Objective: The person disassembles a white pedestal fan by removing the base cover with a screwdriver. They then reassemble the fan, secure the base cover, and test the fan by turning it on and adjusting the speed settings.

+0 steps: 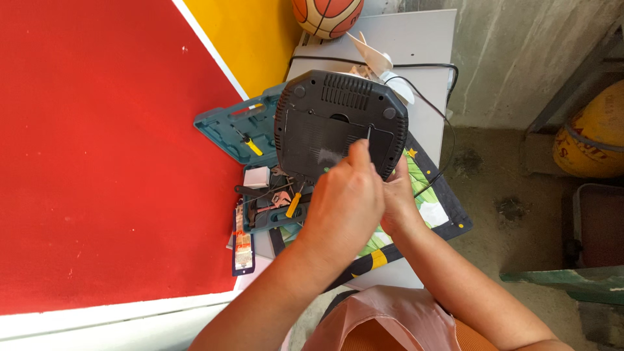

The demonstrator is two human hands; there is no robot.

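Note:
A dark grey appliance base (325, 123) stands tilted with its vented underside facing me, on a small grey table (422, 39). My left hand (344, 201) is closed around a thin screwdriver (368, 134), whose metal shaft points up against the base's lower right panel. My right hand (398, 195) sits just behind the left one, its thumb pressed on the base's lower right edge. Its fingers are mostly hidden by my left hand.
An open teal tool case (224, 123) with a yellow-handled screwdriver (251, 145) and several loose tools (273, 201) lies left of the base. A patterned cloth (445, 205), a black cord (448, 97), white fan blades (380, 62), a basketball (328, 16) and a yellow ball (595, 133) are around.

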